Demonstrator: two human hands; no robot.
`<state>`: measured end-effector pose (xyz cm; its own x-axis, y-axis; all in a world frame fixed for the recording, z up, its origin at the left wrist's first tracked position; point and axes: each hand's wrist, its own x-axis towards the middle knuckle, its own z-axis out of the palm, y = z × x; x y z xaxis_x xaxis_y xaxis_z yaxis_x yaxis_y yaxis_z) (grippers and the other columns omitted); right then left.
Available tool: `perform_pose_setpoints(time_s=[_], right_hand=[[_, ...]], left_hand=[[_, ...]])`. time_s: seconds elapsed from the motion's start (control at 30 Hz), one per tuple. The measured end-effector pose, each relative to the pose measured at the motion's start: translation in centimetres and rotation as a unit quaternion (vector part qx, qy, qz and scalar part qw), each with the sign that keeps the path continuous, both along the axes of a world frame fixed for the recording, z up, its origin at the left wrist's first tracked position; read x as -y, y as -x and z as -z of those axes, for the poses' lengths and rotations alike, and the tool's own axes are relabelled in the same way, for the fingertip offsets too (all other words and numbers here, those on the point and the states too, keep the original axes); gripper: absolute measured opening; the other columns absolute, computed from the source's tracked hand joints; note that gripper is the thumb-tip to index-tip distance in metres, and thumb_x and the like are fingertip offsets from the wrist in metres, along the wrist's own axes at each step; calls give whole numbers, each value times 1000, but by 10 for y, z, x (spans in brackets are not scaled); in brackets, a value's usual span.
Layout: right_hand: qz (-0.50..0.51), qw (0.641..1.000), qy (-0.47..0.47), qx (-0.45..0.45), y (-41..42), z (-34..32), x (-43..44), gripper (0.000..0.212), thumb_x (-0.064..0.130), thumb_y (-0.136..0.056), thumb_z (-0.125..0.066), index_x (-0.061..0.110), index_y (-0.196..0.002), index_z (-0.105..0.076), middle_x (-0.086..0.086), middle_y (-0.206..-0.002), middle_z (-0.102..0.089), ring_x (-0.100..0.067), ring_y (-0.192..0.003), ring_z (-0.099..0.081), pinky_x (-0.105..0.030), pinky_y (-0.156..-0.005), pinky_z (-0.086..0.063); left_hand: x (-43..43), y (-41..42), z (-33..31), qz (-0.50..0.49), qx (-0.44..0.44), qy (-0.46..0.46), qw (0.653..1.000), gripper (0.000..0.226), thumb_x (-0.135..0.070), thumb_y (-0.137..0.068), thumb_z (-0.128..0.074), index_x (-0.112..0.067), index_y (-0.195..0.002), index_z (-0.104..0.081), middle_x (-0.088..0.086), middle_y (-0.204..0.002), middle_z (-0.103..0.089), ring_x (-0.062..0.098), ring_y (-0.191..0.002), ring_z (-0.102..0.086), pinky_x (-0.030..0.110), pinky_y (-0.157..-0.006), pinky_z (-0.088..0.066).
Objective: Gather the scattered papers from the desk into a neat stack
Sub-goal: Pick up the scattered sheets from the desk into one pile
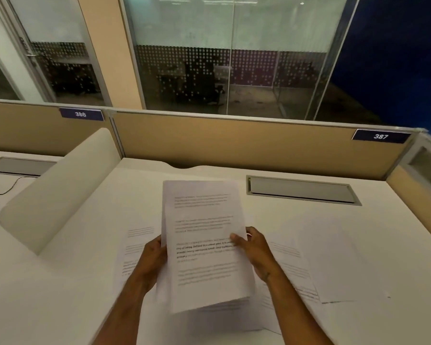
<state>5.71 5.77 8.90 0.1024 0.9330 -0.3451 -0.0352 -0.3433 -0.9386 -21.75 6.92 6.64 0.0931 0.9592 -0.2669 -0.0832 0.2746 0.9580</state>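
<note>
Head view: both grips hold a stack (204, 247) of printed sheets above the bench (60, 295). The left grip (152, 260) clamps its left edge, the right grip (253, 250) its right edge, thumb on top. Loose papers (296, 265) lie beneath and beside both grips.

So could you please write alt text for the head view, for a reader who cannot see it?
Two hands, left and right, hold a bundle of printed papers upright above a white desk. More sheets lie scattered on the desk beneath and beside it. Behind is a tan partition with labels 386 and 387.
</note>
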Motion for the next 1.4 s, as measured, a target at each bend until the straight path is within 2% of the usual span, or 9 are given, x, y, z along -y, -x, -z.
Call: perform_pose_setpoints(time_s=[0.1,0.2,0.4,0.5,0.67,0.9,1.03,1.27,1.4], right_hand=[[57,998,-8,24,0,8,5,55,20,-85,-77,21,-132,-49,1,-111,-68,-16,-101,-69,-25,-79,-60],[97,993,-6,68,-10,14,8,59,17,-87,-74,13,-140,-50,-7,-134,-58,-24,-127,-55,-40,-106,-49],[113,990,-16,88,-72,16,13,40,33,-90,-70,11,-123,-66,-5,-114,-72,-25,-106,-69,-31,-89,-55],[218,940,37,259,-153,33,22,36,27,-93,-66,8,-124,-65,-13,-123,-67,-30,-110,-64,-29,-89,-49],[257,822,281,423,-270,78,61,66,42,-89,-67,8,-140,-43,-26,-142,-38,-44,-129,-38,-54,-103,-40],[275,842,327,330,-310,97,59,77,23,-74,-86,-5,-133,-45,-29,-133,-50,-47,-118,-52,-58,-92,-53],[333,867,256,270,-311,71,60,52,6,-75,-80,-8,-122,-60,-29,-121,-66,-45,-104,-66,-55,-89,-57],[281,748,-87,595,-227,0,85,34,0,-80,-74,6,-112,-66,-16,-106,-67,-37,-89,-68,-44,-68,-63],[170,735,-95,650,-158,19,105,30,-5,-72,-77,9,-99,-73,-12,-95,-69,-31,-78,-68,-38,-54,-61]], left_hand=[[-1,-21,3,-10,29,34,999,37,-42,-100,-55,-11,-108,-75,24,-104,-76,40,-94,-73,44,-78,-62],[2,-44,8,-1,67,66,996,60,-66,-95,-42,-20,-119,-73,18,-114,-76,39,-105,-72,57,-94,-55],[5,-80,23,7,-3,-9,1000,37,-7,-91,-68,-20,-126,-65,12,-115,-77,30,-98,-76,49,-84,-62],[5,-86,25,6,17,6,1000,33,-6,-93,-65,-19,-123,-64,13,-107,-79,34,-92,-77,44,-72,-64],[6,-93,27,16,34,5,999,37,-15,-85,-70,-18,-121,-66,16,-109,-78,36,-91,-77,41,-67,-64],[7,-93,23,-2,36,2,999,32,-18,-82,-71,-25,-113,-71,18,-107,-78,39,-89,-77,46,-66,-64],[10,-87,17,-3,31,4,999,29,-19,-82,-70,-26,-110,-71,17,-104,-78,40,-86,-77,49,-65,-64],[5,-64,13,14,19,1,1000,25,-16,-89,-66,-23,-113,-67,19,-105,-78,43,-87,-76,55,-68,-63],[2,-55,12,22,8,-3,1000,23,-15,-92,-64,-23,-114,-66,17,-104,-78,42,-86,-76,54,-68,-64]])
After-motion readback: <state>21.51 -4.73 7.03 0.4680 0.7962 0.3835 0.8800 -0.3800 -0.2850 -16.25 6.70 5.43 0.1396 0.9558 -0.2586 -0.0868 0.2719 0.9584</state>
